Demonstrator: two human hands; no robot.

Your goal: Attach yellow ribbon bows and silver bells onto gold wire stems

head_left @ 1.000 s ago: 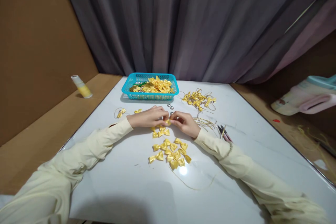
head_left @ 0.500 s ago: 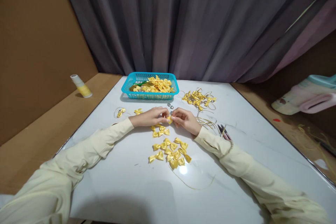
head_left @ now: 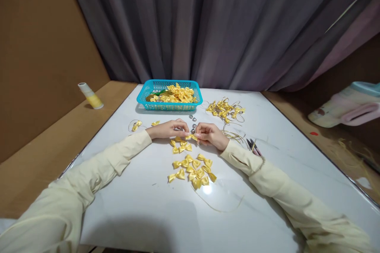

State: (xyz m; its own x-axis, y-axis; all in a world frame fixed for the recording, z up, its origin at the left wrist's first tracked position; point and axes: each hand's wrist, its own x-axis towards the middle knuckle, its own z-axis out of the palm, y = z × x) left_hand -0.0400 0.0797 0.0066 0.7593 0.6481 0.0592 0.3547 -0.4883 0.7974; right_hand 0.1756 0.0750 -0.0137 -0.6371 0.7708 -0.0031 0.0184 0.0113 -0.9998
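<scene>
Between my two hands is a small yellow ribbon bow (head_left: 191, 137), its ends pinched from either side. My left hand (head_left: 172, 129) closes its fingertips on the bow's left end. On the opposite end, my right hand (head_left: 210, 135) grips it between thumb and fingers. Several small silver bells or beads (head_left: 194, 119) lie just beyond the hands; their exact kind is too small to tell. Loose yellow bows (head_left: 194, 170) are spread on the white table (head_left: 142, 213) nearer to me, with a few more right below my hands.
A blue basket (head_left: 169, 106) holding yellow bows and cords stands at the back. Right of it lies a heap of corded bows (head_left: 225, 110). Gold cords (head_left: 234, 137) and dark-tipped scissors or snips (head_left: 254, 147) lie right of my hand. A thread cone (head_left: 90, 95) stands far left.
My hands have drawn slightly apart, and the bow between them now shows more of its width. The view has shifted a little; the other things lie as before.
</scene>
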